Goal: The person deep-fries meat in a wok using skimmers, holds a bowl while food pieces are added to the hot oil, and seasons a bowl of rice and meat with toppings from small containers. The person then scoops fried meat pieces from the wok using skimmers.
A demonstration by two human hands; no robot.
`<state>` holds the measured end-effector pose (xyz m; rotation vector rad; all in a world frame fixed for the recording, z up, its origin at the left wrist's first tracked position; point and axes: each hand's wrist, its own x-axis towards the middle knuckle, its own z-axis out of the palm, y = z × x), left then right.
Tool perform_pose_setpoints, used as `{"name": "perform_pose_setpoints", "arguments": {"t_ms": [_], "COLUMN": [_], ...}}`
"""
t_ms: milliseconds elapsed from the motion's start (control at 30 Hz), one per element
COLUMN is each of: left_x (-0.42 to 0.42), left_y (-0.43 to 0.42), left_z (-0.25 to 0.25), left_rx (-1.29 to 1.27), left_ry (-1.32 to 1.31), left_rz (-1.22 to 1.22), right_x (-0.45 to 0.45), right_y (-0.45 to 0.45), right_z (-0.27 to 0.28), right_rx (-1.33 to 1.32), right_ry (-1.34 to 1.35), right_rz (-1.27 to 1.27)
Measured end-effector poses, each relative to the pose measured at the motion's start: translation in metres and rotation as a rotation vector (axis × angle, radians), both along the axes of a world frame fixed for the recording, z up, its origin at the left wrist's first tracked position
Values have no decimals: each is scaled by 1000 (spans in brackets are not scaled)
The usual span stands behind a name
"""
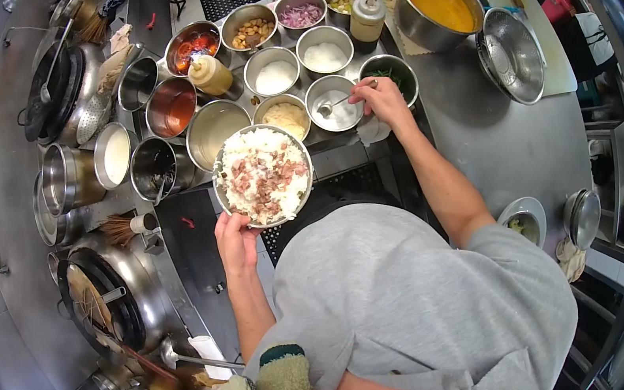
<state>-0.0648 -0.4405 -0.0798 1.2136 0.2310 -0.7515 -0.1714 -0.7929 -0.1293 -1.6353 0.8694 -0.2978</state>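
My left hand (234,244) grips the rim of a metal bowl (309,165) heaped with white rice (250,160) and chopped pinkish meat pieces (271,175). My right hand (384,100) is closed on the handle of a spoon (326,108). The spoon's bowl dips into a metal pot of white powder or grains (343,116); which it is, I cannot tell. Just beyond the rice bowl stands a pot of pale yellowish paste (285,116). Beside my right hand is a pot of chopped greens (401,79), partly hidden by the hand.
Behind are pots of chopped red onion (300,15), browned pieces (254,32) and red sauce (174,112), plus squeeze bottles (211,75). A large pot of orange liquid (439,6) and stacked colanders (513,56) stand right. Woks (96,301) line the left side.
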Motion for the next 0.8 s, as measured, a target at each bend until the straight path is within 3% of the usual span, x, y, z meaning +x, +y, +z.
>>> {"name": "perform_pose_setpoints", "arguments": {"t_ms": [200, 333, 433, 467, 533, 633, 800], "left_x": [12, 15, 16, 17, 16, 12, 10], "left_y": [-7, -18, -27, -26, -28, -26, 2], "left_z": [0, 0, 0, -10, -14, -5, -8], "left_rx": [-2, -12, -38, -54, -62, -48, -15], "left_ry": [-13, -18, -20, -29, -8, 16, 10], "left_rz": [-49, -24, -82, -89, -86, -66, 11], "right_x": [-18, -29, -16, -3, 29, 82, 129], "right_y": [-20, -18, 3, 7, 3, -27, 0], "right_z": [23, 90, 143, 141, 124, 45, 7], "right_rx": [346, 419, 314, 317, -142, -71, -394], "right_ry": [-156, -333, -353, -350, -305, -198, -36], "right_rz": [-70, 17, 140, 163, 98, 163, 114]}}
